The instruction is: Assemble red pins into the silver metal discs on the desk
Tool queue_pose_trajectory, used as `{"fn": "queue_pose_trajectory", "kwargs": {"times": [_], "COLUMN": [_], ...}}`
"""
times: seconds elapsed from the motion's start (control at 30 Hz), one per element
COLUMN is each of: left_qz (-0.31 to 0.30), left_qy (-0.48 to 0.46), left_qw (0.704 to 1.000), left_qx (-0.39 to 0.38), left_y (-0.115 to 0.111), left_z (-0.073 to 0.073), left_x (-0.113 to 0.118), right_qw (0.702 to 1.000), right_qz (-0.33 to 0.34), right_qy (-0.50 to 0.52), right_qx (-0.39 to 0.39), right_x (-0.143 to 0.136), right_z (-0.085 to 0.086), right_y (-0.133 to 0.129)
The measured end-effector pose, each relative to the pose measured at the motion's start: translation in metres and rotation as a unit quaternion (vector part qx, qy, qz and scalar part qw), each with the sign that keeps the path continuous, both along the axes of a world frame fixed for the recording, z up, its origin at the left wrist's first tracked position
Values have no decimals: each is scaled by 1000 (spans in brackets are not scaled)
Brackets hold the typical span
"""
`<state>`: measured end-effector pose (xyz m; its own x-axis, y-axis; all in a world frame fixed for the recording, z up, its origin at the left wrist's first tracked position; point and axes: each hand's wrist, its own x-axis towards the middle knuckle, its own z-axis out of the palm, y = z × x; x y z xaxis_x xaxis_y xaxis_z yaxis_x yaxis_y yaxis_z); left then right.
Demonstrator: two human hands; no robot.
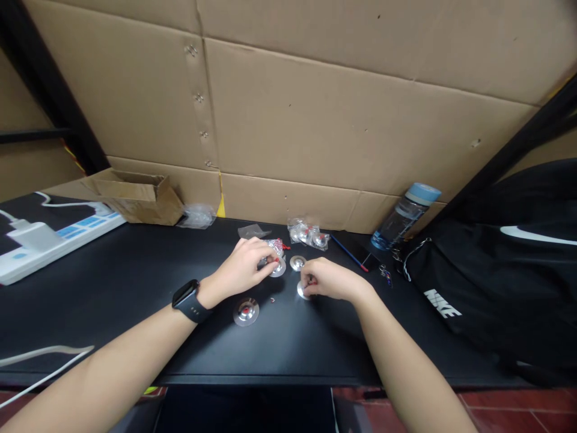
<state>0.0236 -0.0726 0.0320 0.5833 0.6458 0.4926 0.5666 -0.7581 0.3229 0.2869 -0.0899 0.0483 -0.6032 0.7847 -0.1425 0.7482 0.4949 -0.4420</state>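
Note:
My left hand [247, 264], with a black watch on its wrist, has thumb and forefinger closed at the red centre of a round silver disc with a clear rim [280, 268]. Fingers of my right hand [331, 278] pinch another silver disc [301, 291], partly hidden under them. Between and just behind the hands lies a third silver disc [297, 263]. Nearer the front edge, below my left hand, rests a silver disc with a red middle [246, 311]. A tiny piece [272, 299], too small to name, lies beside it.
Bagged discs [309, 233] and clear plastic bags [198, 215] lie along the cardboard wall. An open cardboard box [144, 198] and white power strip [67, 243] stand left. Rightward are a blue-and-red stick [349, 252], a bottle [401, 218] and a black bag [496, 270].

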Motion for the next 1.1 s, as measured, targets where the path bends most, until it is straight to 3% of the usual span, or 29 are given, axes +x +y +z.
{"fn": "queue_pose_trajectory", "kwargs": {"times": [0.2, 0.3, 0.43, 0.57, 0.7, 0.83, 0.97, 1.1], "left_qz": [19, 19, 7, -20, -52, -51, -47, -27], "left_qy": [-10, -27, -79, -146, -225, -263, -258, -251], "left_qw": [1000, 999, 995, 978, 948, 934, 936, 943], "left_qx": [-7, -19, -52, -151, -219, -237, -236, -216], "left_y": [0, -1, 0, 0, 0, 0, 0, -3], "left_z": [5, 8, 9, 6, 3, 1, 1, 3], "left_x": [-1, -2, -1, 3, 8, 9, 7, 8], "right_qw": [996, 995, 993, 952, 916, 868, 816, 800], "right_qz": [-85, -83, -35, -45, -66, -118, -124, -139], "right_qy": [-40, -49, 106, 295, 389, 482, 552, 566], "right_qx": [0, -6, 31, 71, 79, -6, -118, -145], "right_x": [-3, -2, -5, -20, -37, -48, -54, -57], "right_z": [-1, 4, 10, 12, 2, -9, -12, -12], "right_y": [-2, -5, -8, -12, -14, -13, -14, -15]}}
